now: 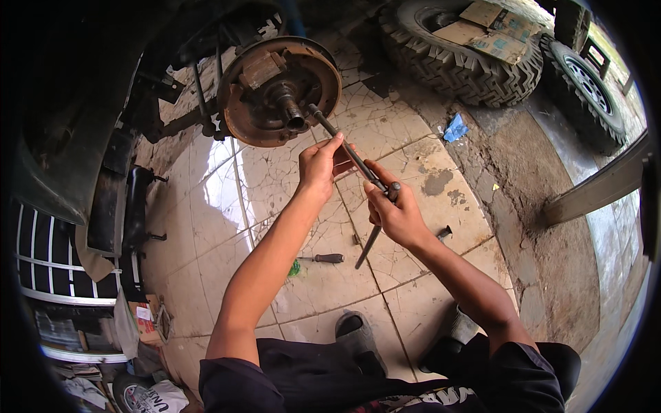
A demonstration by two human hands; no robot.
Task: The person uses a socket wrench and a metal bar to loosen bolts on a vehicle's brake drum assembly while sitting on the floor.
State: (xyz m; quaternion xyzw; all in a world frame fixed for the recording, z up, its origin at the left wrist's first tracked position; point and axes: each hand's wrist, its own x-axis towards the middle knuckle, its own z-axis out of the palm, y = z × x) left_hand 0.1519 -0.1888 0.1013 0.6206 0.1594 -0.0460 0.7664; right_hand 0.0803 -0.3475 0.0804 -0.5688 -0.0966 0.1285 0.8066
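Observation:
A rusty round brake backing plate (pixel 237 113) stands ahead of me, with a hollow axle spindle (pixel 292 113) jutting from its middle. My left hand (pixel 319 166) is closed round the shaft of a long socket wrench (pixel 328 124), its thumb along the bar. Farther back on the same tool, my right hand (pixel 398 212) grips it where the crossbar handle (pixel 370 246) passes through the head. The wrench slants up and left; its tip overlaps the plate beside the spindle. Whether the tip sits on a bolt, I cannot tell.
On the cracked tiles lie a screwdriver (pixel 328 258), a green tangle (pixel 295 268) and a dark bolt (pixel 444 233). A large tyre (pixel 475 79) topped with cardboard (pixel 485 34) lies at the back right, near another wheel (pixel 589 86). A post (pixel 595 182) juts in from the right.

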